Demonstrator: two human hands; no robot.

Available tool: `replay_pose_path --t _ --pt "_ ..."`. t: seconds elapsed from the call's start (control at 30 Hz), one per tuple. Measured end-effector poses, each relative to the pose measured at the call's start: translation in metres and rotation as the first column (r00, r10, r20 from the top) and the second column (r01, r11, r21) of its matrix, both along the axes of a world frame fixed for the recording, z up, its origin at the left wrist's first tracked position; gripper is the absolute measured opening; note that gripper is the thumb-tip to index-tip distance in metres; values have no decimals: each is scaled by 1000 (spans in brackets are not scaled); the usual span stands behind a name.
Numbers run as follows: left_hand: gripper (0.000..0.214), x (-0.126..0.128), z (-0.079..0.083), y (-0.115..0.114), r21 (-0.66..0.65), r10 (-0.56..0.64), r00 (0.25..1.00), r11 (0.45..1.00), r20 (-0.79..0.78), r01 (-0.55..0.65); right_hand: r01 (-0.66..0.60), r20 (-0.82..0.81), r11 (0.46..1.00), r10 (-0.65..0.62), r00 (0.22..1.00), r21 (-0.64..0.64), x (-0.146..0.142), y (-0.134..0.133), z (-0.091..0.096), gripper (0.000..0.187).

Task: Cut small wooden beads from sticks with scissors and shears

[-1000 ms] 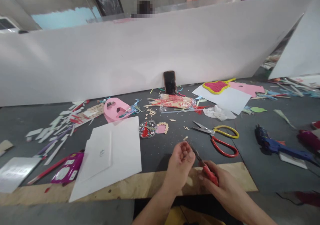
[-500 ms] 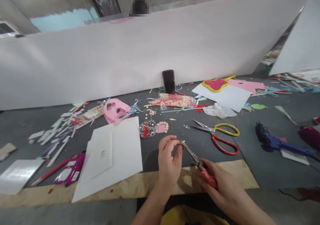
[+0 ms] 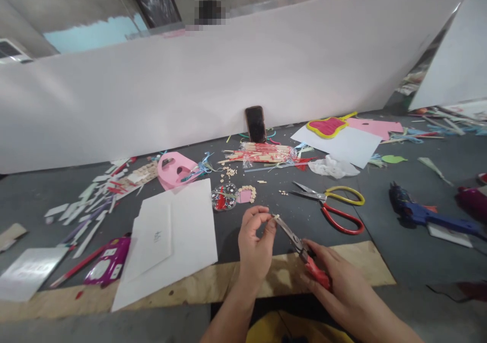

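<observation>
1. The left hand is partly curled, with a gap inside the curve of its fingers; the thumb and the forefinger come together in a pinch on a small pale piece.
2. This piece is above the dark surface, at the tips of the pliers. Whether the jaws are pressing on it, I cannot tell.
3. The right hand is closed around the red handles of these pliers, which point up and to the left, toward the left hand.
4. Beyond the left hand lies a small pink card, with pale round bits along part of its edge. A clear round case with colourful contents is just beside it, on the left.
5. A few pale cut bits lie between this card and the scissors. The scissors are spread open, with one yellow handle and one red.
6. Farther back, a bundle of sticks in clear wrapping lies in front of a phone, which leans against the white panel.
</observation>
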State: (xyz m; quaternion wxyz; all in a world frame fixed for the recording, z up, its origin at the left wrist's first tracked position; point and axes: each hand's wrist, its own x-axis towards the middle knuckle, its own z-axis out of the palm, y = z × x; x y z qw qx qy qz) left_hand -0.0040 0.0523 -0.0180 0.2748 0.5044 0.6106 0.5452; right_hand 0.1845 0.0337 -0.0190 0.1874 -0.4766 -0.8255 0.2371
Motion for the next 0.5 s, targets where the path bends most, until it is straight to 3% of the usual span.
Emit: replay_pose_path --t 0.3,0.5 --pt "13 1 0 -3 14 16 996 1000 -87 -14 42 -13 996 -41 999 80 2 3 -3 33" --pt "12 4 0 -2 20 18 994 1000 -106 -16 23 50 995 -28 998 101 8 4 -5 35"
